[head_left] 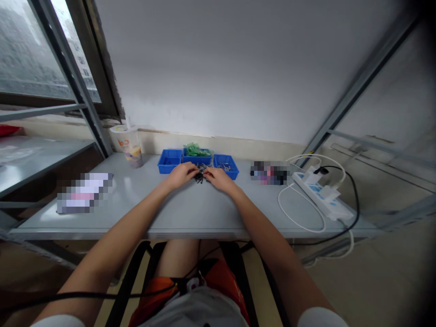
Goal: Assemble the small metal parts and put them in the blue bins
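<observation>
A small pile of dark and silver screw-like pieces (200, 179) lies on the grey table between my hands. My left hand (182, 175) reaches the pile from the left, its thumb and fingers pinched together at the edge. From the other side my right hand (218, 178) touches the pile, also with fingers curled into a pinch. What either pinch holds is too small to make out. Just behind stand three blue trays: a left tray (165, 169), a middle tray (195, 159) with green plastic wrapping (192, 149), and a right tray (233, 174) containing small silver pieces.
A plastic drink cup (132, 152) with a straw stands at the back left, behind a blurred phone-like slab (85, 193). To the right are a blurred dark object (269, 173) and a white power strip (323, 200) with plugs and looping cables. A wall rises behind the table.
</observation>
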{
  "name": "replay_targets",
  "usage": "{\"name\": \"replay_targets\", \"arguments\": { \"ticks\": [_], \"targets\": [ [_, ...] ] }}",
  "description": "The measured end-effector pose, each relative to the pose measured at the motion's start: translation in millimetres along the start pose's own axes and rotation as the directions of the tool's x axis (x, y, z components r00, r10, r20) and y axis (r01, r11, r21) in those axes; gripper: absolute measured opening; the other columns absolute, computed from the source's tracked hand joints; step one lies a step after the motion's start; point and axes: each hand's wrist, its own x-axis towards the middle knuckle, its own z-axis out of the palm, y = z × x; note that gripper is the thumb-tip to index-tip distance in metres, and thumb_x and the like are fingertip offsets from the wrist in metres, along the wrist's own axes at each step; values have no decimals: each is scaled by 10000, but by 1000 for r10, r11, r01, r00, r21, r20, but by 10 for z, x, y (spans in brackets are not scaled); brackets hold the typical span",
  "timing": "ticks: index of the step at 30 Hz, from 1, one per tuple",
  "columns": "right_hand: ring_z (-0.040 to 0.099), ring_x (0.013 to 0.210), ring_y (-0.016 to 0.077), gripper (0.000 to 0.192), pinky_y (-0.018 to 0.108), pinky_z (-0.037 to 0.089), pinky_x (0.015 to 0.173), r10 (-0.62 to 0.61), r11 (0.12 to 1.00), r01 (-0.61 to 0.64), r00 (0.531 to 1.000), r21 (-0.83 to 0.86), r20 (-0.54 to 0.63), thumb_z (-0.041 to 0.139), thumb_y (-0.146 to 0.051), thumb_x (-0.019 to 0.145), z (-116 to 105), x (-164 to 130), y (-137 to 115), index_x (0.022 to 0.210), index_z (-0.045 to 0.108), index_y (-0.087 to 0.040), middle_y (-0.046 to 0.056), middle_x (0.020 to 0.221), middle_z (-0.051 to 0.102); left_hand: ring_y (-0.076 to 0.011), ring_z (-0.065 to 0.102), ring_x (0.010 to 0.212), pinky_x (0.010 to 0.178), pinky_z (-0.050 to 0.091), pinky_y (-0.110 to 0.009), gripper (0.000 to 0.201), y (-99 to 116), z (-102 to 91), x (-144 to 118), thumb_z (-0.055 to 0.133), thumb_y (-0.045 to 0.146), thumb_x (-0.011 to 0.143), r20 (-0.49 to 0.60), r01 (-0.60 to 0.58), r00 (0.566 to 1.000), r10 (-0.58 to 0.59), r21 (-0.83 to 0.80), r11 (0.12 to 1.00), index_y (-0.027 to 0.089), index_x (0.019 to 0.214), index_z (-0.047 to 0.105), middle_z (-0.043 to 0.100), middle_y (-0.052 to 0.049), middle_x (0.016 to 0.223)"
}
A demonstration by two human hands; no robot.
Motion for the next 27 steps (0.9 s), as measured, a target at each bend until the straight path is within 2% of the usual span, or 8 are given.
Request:
{"name": "replay_targets", "arguments": {
  "ticks": [5, 9, 15, 18, 21, 24, 27],
  "targets": [
    [594, 811, 140, 168, 236, 400, 735, -40, 999, 40, 998, -4, -57, 504, -226, 911, 7, 12, 9, 938, 663, -181, 42, 888, 678, -157, 601, 795, 745, 457, -269, 195, 68, -5, 0, 540, 278, 896, -75, -29, 997, 21, -111, 993, 166, 940, 693, 669, -53, 881],
    [591, 810, 136, 170, 228, 398, 727, -60, 998, 63, 992, 22, -114, 504, -250, 915, 15, 19, 13, 939, 656, -179, 44, 893, 677, -157, 612, 802, 741, 464, -264, 207, 59, 11, 4, 558, 300, 889, -89, -72, 994, 61, -130, 989, 176, 967, 705, 680, -54, 884],
    [576, 758, 129, 156, 223, 385, 693, -80, 995, 85, 994, 52, -79, 521, -252, 907, 33, 19, -5, 912, 654, -170, 37, 851, 669, -160, 618, 809, 740, 467, -266, 199, 48, 44, 5, 569, 279, 879, -88, -106, 992, 94, -147, 983, 176, 978, 708, 676, -59, 891],
    [573, 762, 128, 149, 225, 384, 699, -82, 994, 86, 995, 64, -63, 527, -245, 901, 28, 16, -31, 916, 656, -170, 38, 861, 669, -154, 608, 777, 722, 465, -266, 188, 84, 37, 3, 568, 279, 867, -79, -85, 994, 74, -141, 986, 170, 951, 695, 667, -55, 877],
    [565, 737, 125, 156, 225, 380, 680, -66, 994, 71, 995, 78, -68, 533, -260, 896, 11, 10, -68, 926, 658, -171, 36, 853, 669, -144, 593, 723, 673, 459, -252, 174, 117, 7, -2, 551, 282, 848, -84, -9, 996, -4, -147, 989, 152, 894, 657, 660, -42, 828],
    [558, 715, 123, 182, 227, 377, 670, -53, 995, 61, 993, 82, -102, 528, -295, 899, -7, 6, -96, 933, 658, -172, 38, 845, 670, -133, 580, 676, 636, 444, -237, 149, 117, -26, -8, 541, 270, 826, -80, 62, 994, -74, -148, 987, 150, 860, 622, 657, -22, 780],
    [563, 714, 121, 208, 225, 381, 673, -52, 993, 67, 988, 102, -142, 511, -318, 909, -16, 6, -104, 958, 652, -174, 40, 863, 674, -136, 573, 674, 634, 432, -237, 139, 94, -32, -9, 542, 262, 823, -59, 69, 995, -75, -96, 993, 155, 861, 623, 652, -19, 765]
  ]
}}
